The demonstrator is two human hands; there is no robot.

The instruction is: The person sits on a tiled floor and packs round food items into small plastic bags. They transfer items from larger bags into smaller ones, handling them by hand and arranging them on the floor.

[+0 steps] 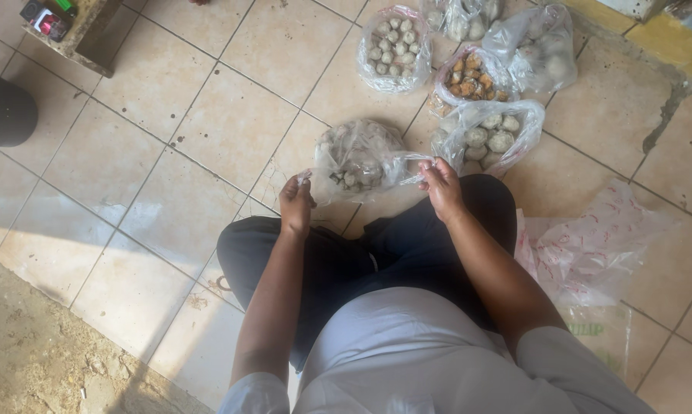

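Note:
I sit on a tiled floor with my knees spread. My left hand [295,204] and my right hand [439,186] each pinch one side of the rim of a clear plastic bag [359,159] that rests on the floor in front of me. Inside the bag lie several small grey-white balls. Both hands are closed on the thin plastic and stretch the bag's mouth between them.
Further clear bags of pale balls stand behind: one [394,46] at the back, one [490,132] just right of my right hand, one with brown pieces [472,80], another [541,47] far right. Crumpled printed plastic [591,245] lies at my right. A dark object [5,111] sits left.

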